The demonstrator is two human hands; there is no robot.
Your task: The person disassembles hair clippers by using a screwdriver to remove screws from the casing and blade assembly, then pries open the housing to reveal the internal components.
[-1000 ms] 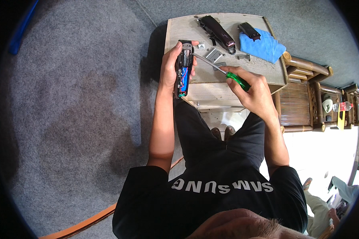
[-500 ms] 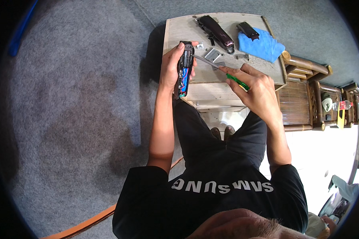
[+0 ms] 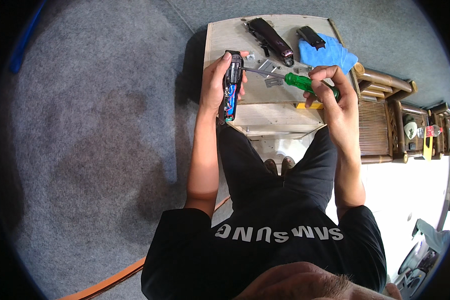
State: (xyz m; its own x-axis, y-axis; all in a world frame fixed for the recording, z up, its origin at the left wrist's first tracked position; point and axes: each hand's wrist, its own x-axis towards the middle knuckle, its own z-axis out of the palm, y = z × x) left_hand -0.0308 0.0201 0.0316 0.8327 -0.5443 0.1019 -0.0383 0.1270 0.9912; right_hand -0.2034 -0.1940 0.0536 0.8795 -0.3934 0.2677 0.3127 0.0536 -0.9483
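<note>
My left hand (image 3: 216, 85) grips an opened black hair clipper body (image 3: 232, 86), held upright over the near edge of a small wooden table (image 3: 225, 35); blue and red inner parts show. My right hand (image 3: 330, 92) holds a green-handled screwdriver (image 3: 305, 84), its metal shaft reaching left with the tip at the upper part of the clipper body.
On the table lie a dark maroon clipper shell (image 3: 271, 34), a small black part (image 3: 311, 36), a blue cloth (image 3: 330, 52) and loose metal pieces (image 3: 269, 70). Wooden furniture (image 3: 380, 120) stands at the right. Grey carpet (image 3: 95, 125) lies left, with an orange strip (image 3: 110, 280) below.
My right hand has drawn back to the right, and the screwdriver has swung flatter, its tip now pointing left into the clipper body. My left hand holds the clipper almost unmoved.
</note>
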